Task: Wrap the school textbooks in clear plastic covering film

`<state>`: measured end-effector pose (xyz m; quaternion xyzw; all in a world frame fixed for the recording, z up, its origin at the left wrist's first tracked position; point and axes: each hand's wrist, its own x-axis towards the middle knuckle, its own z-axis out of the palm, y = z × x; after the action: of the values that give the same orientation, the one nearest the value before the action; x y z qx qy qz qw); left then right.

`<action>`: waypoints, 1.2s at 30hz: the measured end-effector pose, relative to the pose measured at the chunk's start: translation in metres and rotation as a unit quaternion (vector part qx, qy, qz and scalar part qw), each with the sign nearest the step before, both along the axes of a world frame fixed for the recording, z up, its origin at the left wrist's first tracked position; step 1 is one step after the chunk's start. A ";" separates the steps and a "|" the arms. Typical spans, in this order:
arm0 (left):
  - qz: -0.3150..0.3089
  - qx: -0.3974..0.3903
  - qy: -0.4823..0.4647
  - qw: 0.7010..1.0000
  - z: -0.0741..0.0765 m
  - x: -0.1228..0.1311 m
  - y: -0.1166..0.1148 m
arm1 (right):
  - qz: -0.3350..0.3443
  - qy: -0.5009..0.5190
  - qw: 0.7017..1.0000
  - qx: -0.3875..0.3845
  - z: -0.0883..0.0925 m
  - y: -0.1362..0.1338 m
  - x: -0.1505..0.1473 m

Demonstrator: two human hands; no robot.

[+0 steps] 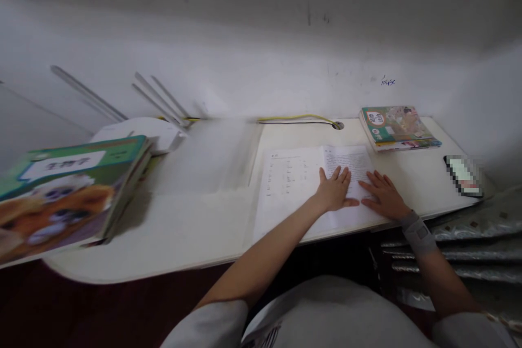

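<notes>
A printed paper sheet (285, 190) lies flat on the white desk, its right part creased and folded over with dense text facing up. Across that folded part rests my left hand (335, 190), fingers spread and palm down. My right hand (385, 196) lies just to its right, also palm down with fingers apart, at the paper's right edge. Neither hand holds anything. A grey band (418, 231) circles my right wrist. Parts of the text are covered by my hands.
Left stands a stack of books (73, 190), the top one with an animal cover. Behind it is a white router (163, 138) with antennas, beside blurred pale sheets (204, 157). More books (397, 125) and a phone (465, 175) lie right. A yellow cable (293, 117) runs along the wall.
</notes>
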<state>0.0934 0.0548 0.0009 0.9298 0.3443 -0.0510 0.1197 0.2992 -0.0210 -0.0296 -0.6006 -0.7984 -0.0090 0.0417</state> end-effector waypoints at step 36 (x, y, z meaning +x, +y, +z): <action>0.338 0.025 -0.366 0.867 -0.040 -0.158 -0.021 | 0.104 0.018 0.994 0.000 0.006 0.002 -0.085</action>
<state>-0.0650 0.0337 -0.0393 0.7114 0.5697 0.3456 0.2236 0.2137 -0.0188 -0.0233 -0.5141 -0.8559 0.0061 0.0567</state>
